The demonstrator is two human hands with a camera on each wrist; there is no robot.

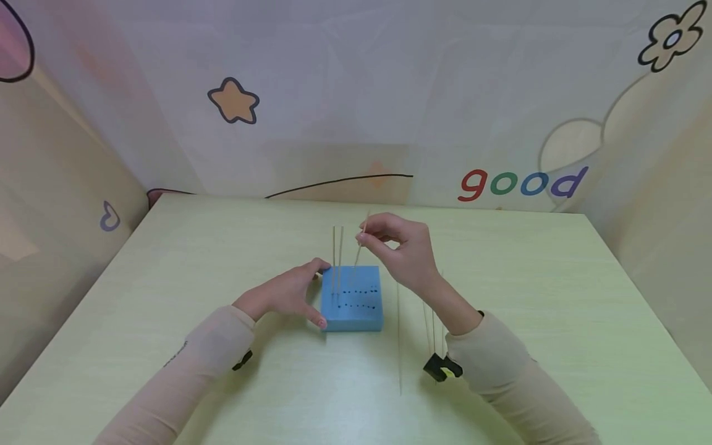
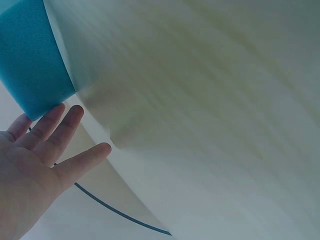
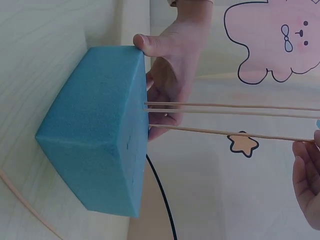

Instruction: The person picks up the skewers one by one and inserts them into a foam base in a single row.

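Blue foam block (image 1: 356, 298) sits mid-frame on the tabletop (image 1: 311, 395), two rows of dark holes (image 1: 356, 306) on its top. Right hand (image 1: 408, 248), up and right of the block, has its grip pinching the upper part of a thin wooden stick (image 3: 210, 131) between thumb and fingers. From that grip the stick runs down and slightly left in the head view, long axis leaning; lower end at the block's top face, can't tell if seated or only touching. Two standing sticks (image 3: 225, 105) just left of it are nearer upright, so lining up the lean looks like what matters. Left hand (image 1: 289, 290) is spread at the block's left side, thumb at near corner, fingers at far corner. Right hand is the one on the stick. Loose stick (image 1: 398, 346) lies right of the block, more under the right forearm.
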